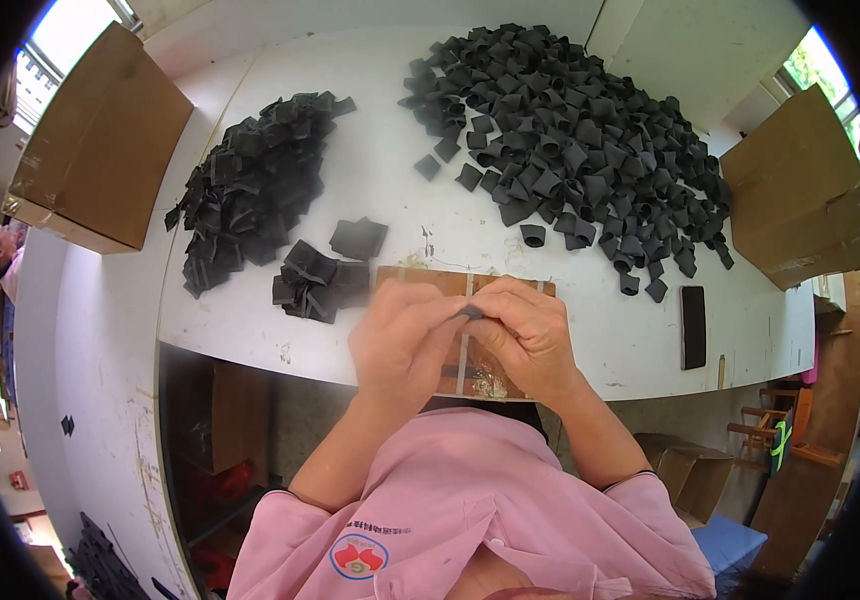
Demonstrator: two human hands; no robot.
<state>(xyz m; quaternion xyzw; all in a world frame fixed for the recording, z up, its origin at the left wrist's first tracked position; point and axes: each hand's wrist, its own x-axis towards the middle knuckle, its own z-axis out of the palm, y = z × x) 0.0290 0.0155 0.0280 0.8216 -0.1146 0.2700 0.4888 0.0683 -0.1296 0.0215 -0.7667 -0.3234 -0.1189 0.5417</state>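
Both my hands meet over a brown board at the table's front edge. Between their fingertips is a small black sheet piece, mostly covered by my fingers. My left hand pinches it from the left, and my right hand pinches it from the right. Just left of the board lies a small heap of flat black squares, with a loose flat square beyond it. A larger pile of flat black pieces is farther left. Many curled, tube-like black pieces spread across the far right.
A black phone lies on the white table at right. Cardboard boxes stand at the left and right edges. Below the table are a wooden stool and an open carton. Another person is at far left.
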